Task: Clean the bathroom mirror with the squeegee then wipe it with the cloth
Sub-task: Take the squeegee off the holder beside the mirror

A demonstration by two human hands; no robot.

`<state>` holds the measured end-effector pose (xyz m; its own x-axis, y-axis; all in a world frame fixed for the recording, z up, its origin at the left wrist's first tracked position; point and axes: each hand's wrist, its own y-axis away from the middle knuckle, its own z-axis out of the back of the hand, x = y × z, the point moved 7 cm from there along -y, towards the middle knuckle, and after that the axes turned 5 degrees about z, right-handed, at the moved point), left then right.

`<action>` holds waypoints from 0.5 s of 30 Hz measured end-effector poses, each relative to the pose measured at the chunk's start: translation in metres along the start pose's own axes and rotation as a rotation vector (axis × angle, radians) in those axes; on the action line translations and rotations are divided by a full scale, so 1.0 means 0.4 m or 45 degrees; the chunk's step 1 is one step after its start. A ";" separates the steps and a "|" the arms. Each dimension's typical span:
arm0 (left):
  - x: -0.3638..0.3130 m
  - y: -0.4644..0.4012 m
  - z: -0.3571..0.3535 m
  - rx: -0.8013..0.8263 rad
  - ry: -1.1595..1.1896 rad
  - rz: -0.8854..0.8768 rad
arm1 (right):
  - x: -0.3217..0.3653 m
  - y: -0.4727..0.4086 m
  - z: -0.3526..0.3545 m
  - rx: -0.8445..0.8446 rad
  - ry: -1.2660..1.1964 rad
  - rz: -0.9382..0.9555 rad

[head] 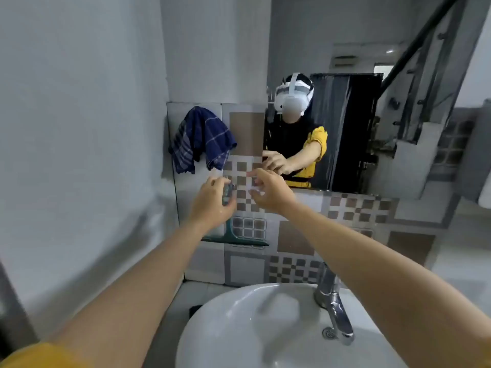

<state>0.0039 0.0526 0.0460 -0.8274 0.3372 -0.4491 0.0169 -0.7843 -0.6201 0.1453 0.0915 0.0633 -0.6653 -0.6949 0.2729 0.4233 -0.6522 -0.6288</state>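
Left hand point(212, 200) gripped the squeegee point(239, 232) handle against the tiles, blade hanging low, probably off its hook. Right hand point(271, 192) reached beside it, fingers spread, empty. Cloth point(202, 139) hung left of the mirror point(372, 115).

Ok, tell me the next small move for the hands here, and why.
Probably lift the squeegee off the tiled wall and carry it up to the mirror. The left hand already grips its handle, its blade sits low against the tiles, and the right hand hovers open beside it.
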 end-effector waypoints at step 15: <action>0.297 0.019 -0.243 0.342 0.471 0.315 | -0.091 -0.012 -0.293 0.120 -0.234 -0.302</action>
<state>-0.0398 0.1374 -0.0746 -0.5625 0.2481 -0.7887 0.0023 -0.9534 -0.3016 0.0952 0.1553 -0.0289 -0.6338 -0.5575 0.5361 0.3307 -0.8219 -0.4637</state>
